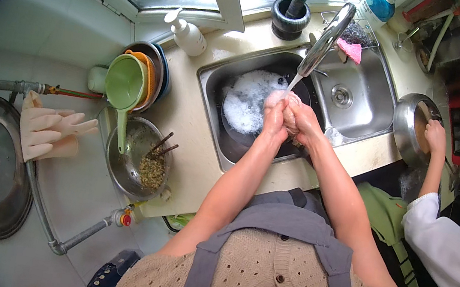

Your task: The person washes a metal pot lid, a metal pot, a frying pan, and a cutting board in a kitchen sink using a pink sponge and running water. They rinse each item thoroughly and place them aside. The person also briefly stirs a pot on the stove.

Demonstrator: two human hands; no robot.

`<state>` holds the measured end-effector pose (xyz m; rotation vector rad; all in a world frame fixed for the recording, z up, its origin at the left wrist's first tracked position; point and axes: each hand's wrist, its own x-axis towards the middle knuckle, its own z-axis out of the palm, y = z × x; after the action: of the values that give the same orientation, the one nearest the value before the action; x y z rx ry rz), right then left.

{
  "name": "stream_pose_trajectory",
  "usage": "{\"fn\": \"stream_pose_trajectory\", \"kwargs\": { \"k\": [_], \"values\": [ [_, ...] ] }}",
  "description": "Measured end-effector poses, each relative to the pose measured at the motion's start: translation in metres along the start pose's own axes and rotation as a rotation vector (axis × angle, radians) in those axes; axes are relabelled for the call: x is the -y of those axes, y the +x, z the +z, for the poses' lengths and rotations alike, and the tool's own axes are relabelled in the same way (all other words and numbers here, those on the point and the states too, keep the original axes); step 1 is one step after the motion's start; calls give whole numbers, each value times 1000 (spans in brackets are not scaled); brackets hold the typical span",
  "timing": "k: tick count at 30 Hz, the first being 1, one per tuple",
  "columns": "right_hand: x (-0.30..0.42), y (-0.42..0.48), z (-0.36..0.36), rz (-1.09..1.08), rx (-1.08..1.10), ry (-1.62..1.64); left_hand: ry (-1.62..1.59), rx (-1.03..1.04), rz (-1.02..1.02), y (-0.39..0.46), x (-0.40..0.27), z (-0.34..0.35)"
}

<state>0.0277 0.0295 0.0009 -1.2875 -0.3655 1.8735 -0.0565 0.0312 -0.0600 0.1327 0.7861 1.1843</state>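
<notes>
My left hand [276, 119] and my right hand [305, 120] clasp a wet, pale pink cloth [275, 97] between them. Water streams onto it from the chrome faucet [327, 41] just above. Both hands are over the left basin of a steel double sink [212, 115]. In that basin sits a dark round pan [231, 135], partly hidden by my hands and by white suds [243, 107] floating on its water. The right basin [367, 86] shows its drain strainer.
Left on the counter, a steel bowl [116, 170] holds chopped food and chopsticks; a green dipper [125, 80] overhangs it. A pump bottle [188, 36] and stone mortar [287, 23] stand behind the sink. At right, another person's hand [434, 136] reaches into a steel pot [402, 122].
</notes>
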Motion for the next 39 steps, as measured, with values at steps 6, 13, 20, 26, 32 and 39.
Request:
{"fn": "stream_pose_trajectory", "kwargs": {
  "k": [6,13,20,26,32,39],
  "values": [
    [14,-33,7,-95,97,8,-138,-110,-3,16,-14,8],
    [15,-41,-7,-142,184,-14,-202,-178,74,61,-19,-28],
    [10,-28,-39,9,234,223,-314,-303,38,42,-57,-31],
    [4,4,7,121,207,584,765,-11,537,-11,-36,4],
    [19,16,11,71,305,569,1660,452,1209,-35,-62,-18],
    [-2,55,-6,50,480,714,1606,632,1324,-11,-72,-29]
  ]
}}
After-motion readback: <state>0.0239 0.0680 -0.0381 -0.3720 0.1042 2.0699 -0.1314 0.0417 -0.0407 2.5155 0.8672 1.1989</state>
